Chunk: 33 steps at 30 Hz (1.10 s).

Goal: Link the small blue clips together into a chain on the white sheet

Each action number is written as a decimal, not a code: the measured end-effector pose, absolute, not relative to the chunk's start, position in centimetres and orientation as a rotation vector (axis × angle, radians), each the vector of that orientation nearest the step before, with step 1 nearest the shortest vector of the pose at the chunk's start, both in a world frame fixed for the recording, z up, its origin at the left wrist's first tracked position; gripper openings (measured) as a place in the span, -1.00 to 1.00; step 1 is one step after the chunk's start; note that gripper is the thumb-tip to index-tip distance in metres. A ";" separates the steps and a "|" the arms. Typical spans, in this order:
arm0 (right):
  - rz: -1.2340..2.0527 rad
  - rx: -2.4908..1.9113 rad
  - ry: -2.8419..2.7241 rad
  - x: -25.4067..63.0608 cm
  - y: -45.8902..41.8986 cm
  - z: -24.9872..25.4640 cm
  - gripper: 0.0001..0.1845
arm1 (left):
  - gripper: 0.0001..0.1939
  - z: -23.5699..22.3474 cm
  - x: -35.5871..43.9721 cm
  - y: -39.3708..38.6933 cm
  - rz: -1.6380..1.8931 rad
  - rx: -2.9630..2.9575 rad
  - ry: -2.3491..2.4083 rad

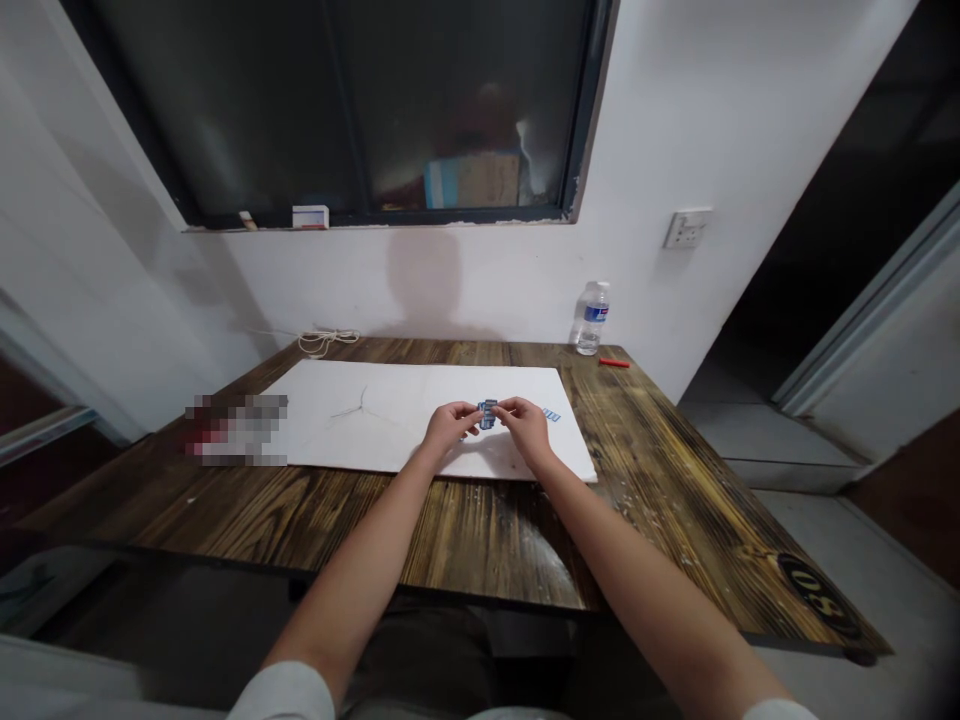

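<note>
Since the left hand [450, 425] and right hand [526, 427] held a small blue-and-white printed piece [488, 413] in a narrow fingertip pinch over the right part of the white rectangular sheet [375, 440], a slipped grip could have dropped it.

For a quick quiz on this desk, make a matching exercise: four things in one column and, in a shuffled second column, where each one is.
Things:
1. Clear water bottle
2. Coiled pale cord
3. Small red stick
4. Small blue-and-white piece

Places:
A. Pinched between the left hand and right hand
B. Lying flat near the far right corner of the wooden table
C. Standing upright at the table's far edge, toward the right
D. At the table's far edge, toward the left

Pairs: 1-C, 2-D, 3-B, 4-A
</note>
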State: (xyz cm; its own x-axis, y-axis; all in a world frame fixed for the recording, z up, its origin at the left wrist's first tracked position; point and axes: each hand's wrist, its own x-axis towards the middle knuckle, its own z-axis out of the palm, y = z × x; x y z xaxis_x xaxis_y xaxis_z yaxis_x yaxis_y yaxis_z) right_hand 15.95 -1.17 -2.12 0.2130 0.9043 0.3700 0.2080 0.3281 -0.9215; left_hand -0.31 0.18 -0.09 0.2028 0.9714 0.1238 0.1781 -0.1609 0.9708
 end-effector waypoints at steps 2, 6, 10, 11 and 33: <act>0.668 -1.183 -1.303 15.9 -1.3 -2.0 -0.66 | -0.62 0.0 -0.3 0.1 1.067 1.551 1.137; 0.714 -1.182 -1.315 15.7 -1.7 -1.9 -0.63 | -0.61 0.2 -0.3 0.0 1.055 1.566 1.137; 0.723 -1.197 -1.336 15.7 -1.6 -2.0 -0.60 | -0.58 0.2 -0.4 0.1 1.017 1.579 1.119; 0.722 -1.203 -1.338 15.7 -1.5 -2.1 -0.60 | -0.57 0.2 -0.4 0.1 0.999 1.579 1.113; 0.190 -1.083 -2.142 13.1 -3.4 -2.4 -0.71 | -0.70 1.2 -1.5 0.4 1.468 1.169 1.186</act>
